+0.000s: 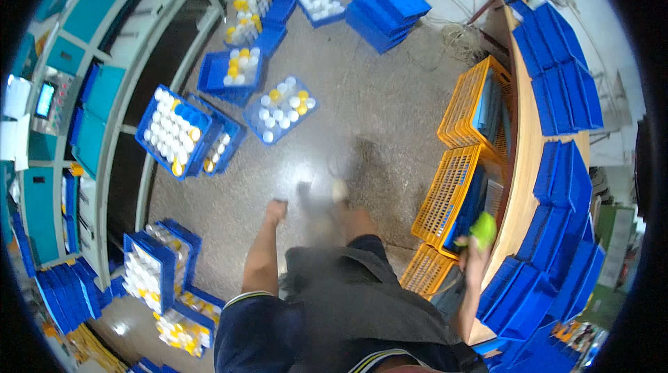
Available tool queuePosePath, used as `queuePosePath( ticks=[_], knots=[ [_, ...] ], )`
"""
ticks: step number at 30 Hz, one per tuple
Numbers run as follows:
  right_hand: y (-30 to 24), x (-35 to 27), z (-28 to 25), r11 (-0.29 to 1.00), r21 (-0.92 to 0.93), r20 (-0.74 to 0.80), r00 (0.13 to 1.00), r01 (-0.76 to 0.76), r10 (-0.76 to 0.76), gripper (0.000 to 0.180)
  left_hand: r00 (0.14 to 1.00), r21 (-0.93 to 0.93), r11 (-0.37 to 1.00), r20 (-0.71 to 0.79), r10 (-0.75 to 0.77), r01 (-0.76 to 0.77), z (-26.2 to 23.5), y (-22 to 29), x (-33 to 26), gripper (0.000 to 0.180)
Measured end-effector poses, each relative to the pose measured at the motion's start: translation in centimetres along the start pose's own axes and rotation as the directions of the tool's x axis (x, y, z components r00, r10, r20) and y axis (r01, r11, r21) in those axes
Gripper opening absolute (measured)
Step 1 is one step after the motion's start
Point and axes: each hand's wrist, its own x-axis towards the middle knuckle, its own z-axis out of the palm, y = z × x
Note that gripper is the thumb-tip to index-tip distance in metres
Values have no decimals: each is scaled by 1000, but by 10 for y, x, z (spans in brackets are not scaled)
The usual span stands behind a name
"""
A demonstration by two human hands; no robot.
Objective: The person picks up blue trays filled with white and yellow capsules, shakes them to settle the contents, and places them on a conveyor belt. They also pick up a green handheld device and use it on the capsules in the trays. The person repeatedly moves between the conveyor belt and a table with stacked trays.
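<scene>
Right now the person's right hand [476, 255] is reaching out to the side, its fingers closing round a soft-looking lime-green item [483, 229], whose exact kind I cannot tell. That item is sitting at the fingertips, between the wooden bench [523, 188] and the yellow-orange crates [437, 207], though whether it is also touching either one is unclear. The left hand [277, 211] is hanging in front of the body, well apart from the right, above the grey floor [348, 112]; it is showing small and blurred, so I cannot tell how far its fingers are opening or whether they are holding anything. Rows of blue bins [557, 171] are lining the bench, while the crates beside it are holding dark blue and grey flat pieces. Over on the left, a blue tray [155, 155] is carrying many white round pieces [167, 122] and a few yellow ones. Nearer the middle, a translucent bluish tray [282, 133] is lying on the floor with white and yellow pieces spreading across it. Farther off, a blue stack [386, 8] is standing near the wall, and a teal machine [83, 11] is running along the left side.
</scene>
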Motion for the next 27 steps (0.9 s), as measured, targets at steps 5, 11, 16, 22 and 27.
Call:
queuePosePath(
  ticks=[5, 11, 16, 22, 27],
  knots=[
    [-5, 134, 195, 294, -794, 598, 772, 532, 217, 37, 983, -610, 771, 108, -148, 183, -39, 9, 34, 31],
    [-1, 229, 391, 355, -689, 708, 692, 632, 141, 35, 798, -629, 632, -30, -602, 453, -107, -28, 14, 42],
    [13, 281, 497, 270, -715, 699, 642, 645, 316, 39, 796, -305, 749, 52, -603, 587, -99, -97, 118, 37],
    [81, 312, 567, 156, -820, 533, 635, 551, 560, 42, 965, 78, 967, -122, -232, 243, -42, -163, 397, 50],
    [127, 326, 596, 228, -829, 522, 559, 511, 644, 40, 887, -633, 774, -338, -315, 34, -53, -163, 613, 47]
  ],
)
